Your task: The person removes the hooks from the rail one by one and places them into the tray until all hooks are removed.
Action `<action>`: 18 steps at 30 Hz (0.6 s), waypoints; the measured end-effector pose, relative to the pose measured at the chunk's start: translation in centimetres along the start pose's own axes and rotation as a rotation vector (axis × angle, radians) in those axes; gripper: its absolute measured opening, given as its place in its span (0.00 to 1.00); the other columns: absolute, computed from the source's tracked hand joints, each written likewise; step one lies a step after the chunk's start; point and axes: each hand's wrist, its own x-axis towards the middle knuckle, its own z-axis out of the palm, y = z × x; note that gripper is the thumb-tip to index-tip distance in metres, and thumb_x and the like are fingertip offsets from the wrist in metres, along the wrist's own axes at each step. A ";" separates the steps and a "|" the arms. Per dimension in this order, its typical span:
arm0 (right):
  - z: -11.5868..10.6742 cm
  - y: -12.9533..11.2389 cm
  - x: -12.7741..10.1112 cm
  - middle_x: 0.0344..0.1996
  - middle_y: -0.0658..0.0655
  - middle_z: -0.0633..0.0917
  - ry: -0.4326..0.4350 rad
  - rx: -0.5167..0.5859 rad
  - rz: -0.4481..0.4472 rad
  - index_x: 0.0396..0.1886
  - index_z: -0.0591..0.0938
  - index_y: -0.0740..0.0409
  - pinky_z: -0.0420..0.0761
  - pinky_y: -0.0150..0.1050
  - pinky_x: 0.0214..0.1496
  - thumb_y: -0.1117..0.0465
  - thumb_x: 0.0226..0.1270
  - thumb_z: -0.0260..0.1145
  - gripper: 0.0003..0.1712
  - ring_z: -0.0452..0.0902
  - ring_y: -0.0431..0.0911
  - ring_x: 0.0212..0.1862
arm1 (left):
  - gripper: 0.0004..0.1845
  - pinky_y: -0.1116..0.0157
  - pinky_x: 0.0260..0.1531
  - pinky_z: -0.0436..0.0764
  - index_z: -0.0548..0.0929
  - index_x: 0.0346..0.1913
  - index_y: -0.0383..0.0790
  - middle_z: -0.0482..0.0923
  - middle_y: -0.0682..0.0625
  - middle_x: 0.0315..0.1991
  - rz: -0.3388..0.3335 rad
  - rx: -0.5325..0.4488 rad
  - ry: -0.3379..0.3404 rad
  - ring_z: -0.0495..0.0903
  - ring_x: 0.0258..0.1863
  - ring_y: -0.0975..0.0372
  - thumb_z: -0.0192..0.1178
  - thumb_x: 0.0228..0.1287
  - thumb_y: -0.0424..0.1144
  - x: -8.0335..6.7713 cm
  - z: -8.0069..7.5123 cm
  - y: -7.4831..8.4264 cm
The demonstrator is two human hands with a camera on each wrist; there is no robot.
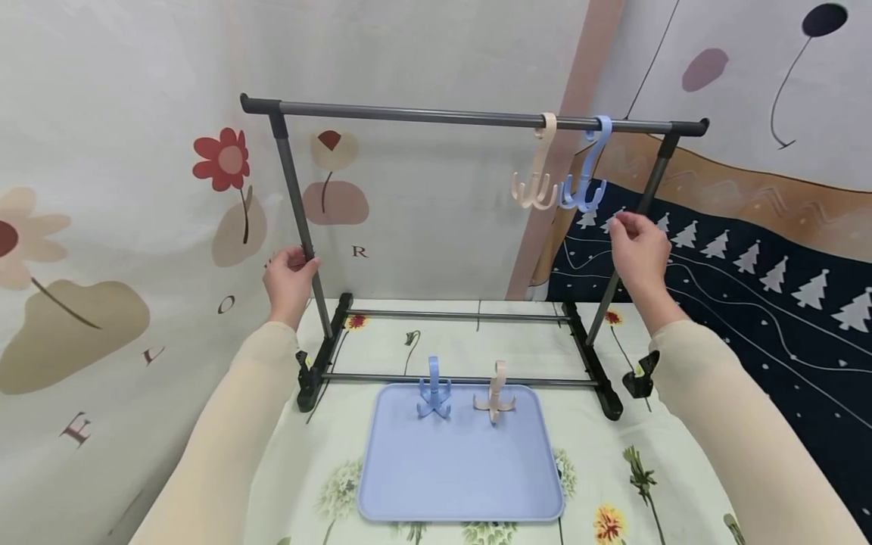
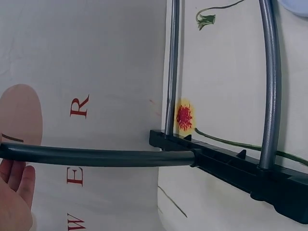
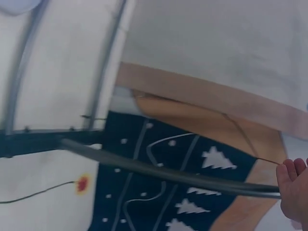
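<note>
A grey hanging rack [image 1: 422, 116] with black feet stands on the table. My left hand [image 1: 289, 284] grips its left post [image 1: 293, 182], thumb in front; in the left wrist view the fingers [image 2: 14, 175] show beside the tube. My right hand [image 1: 640, 253] is at the right post [image 1: 655, 178], fingers curled about it and covering part of the tube. A beige multi-prong hook [image 1: 538, 170] and a blue one [image 1: 586, 170] hang side by side from the top bar's right part, above and left of my right hand.
A light blue tray [image 1: 459, 477] lies in front of the rack. Another blue hook [image 1: 434, 393] and another beige hook [image 1: 496, 393] lie at its back edge. Two lower crossbars [image 1: 456, 315] join the feet. Printed cloth [image 1: 722, 318] hangs behind and right.
</note>
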 end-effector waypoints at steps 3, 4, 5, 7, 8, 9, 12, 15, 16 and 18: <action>-0.1 -1.7 0.9 0.58 0.58 0.81 0.031 0.029 0.006 0.66 0.77 0.55 0.71 0.40 0.61 0.42 0.76 0.52 0.30 0.73 0.47 0.57 | 0.20 0.57 0.57 0.73 0.76 0.60 0.35 0.78 0.43 0.56 0.007 0.012 0.006 0.76 0.57 0.55 0.62 0.70 0.42 0.1 0.1 0.1; -0.2 -2.2 1.1 0.58 0.57 0.81 0.037 0.035 0.005 0.66 0.77 0.55 0.71 0.38 0.61 0.41 0.76 0.52 0.30 0.73 0.47 0.57 | 0.20 0.56 0.57 0.74 0.76 0.59 0.35 0.78 0.42 0.56 0.010 0.018 0.006 0.76 0.57 0.54 0.62 0.70 0.42 0.1 0.1 0.1; -0.2 -2.7 1.3 0.58 0.57 0.81 0.045 0.039 0.006 0.66 0.77 0.54 0.71 0.38 0.61 0.42 0.76 0.52 0.29 0.73 0.46 0.57 | 0.20 0.56 0.57 0.74 0.77 0.59 0.35 0.78 0.42 0.56 0.013 0.023 0.005 0.76 0.57 0.54 0.62 0.71 0.42 0.2 0.2 0.0; -0.2 -3.5 1.7 0.58 0.56 0.81 0.058 0.039 0.002 0.65 0.78 0.54 0.70 0.36 0.60 0.41 0.76 0.53 0.29 0.74 0.46 0.57 | 0.19 0.56 0.56 0.75 0.77 0.59 0.34 0.78 0.41 0.56 0.020 0.035 0.003 0.77 0.56 0.53 0.61 0.71 0.41 0.3 0.2 -0.1; -0.1 -3.9 1.9 0.59 0.55 0.81 0.060 0.047 0.007 0.65 0.78 0.53 0.71 0.36 0.60 0.41 0.76 0.53 0.29 0.73 0.46 0.58 | 0.19 0.56 0.56 0.75 0.77 0.58 0.34 0.78 0.41 0.55 0.022 0.037 0.001 0.77 0.56 0.53 0.61 0.71 0.41 0.4 0.3 -0.1; -0.2 -4.3 2.1 0.58 0.55 0.81 0.062 0.048 0.005 0.65 0.78 0.53 0.71 0.36 0.60 0.41 0.76 0.53 0.29 0.73 0.46 0.58 | 0.18 0.56 0.56 0.75 0.77 0.58 0.34 0.79 0.41 0.55 0.024 0.040 0.001 0.77 0.56 0.52 0.61 0.71 0.40 0.4 0.3 -0.2; 0.0 -5.3 2.6 0.59 0.55 0.81 0.056 0.063 0.010 0.65 0.78 0.52 0.70 0.36 0.61 0.41 0.75 0.55 0.29 0.73 0.45 0.59 | 0.17 0.55 0.56 0.75 0.77 0.57 0.34 0.79 0.40 0.54 0.026 0.042 0.003 0.78 0.55 0.52 0.61 0.71 0.39 0.6 0.4 -0.4; 0.3 -6.2 3.0 0.59 0.56 0.80 0.047 0.086 0.008 0.65 0.78 0.53 0.71 0.36 0.61 0.41 0.73 0.57 0.30 0.72 0.45 0.59 | 0.16 0.55 0.57 0.74 0.77 0.56 0.34 0.79 0.41 0.53 0.026 0.031 0.006 0.78 0.54 0.52 0.61 0.71 0.38 0.8 0.5 -0.5; 0.4 -6.5 3.1 0.59 0.56 0.80 0.045 0.090 0.008 0.65 0.78 0.53 0.71 0.35 0.62 0.41 0.73 0.58 0.30 0.72 0.45 0.59 | 0.16 0.55 0.57 0.74 0.77 0.56 0.34 0.79 0.41 0.53 0.025 0.029 0.006 0.78 0.54 0.53 0.61 0.71 0.38 0.8 0.5 -0.5; 0.8 -7.1 3.3 0.59 0.56 0.80 0.044 0.102 0.008 0.64 0.78 0.54 0.73 0.35 0.61 0.41 0.72 0.59 0.30 0.74 0.45 0.59 | 0.16 0.55 0.57 0.74 0.77 0.56 0.35 0.79 0.42 0.53 0.025 0.023 0.006 0.78 0.54 0.53 0.61 0.71 0.38 0.9 0.5 -0.6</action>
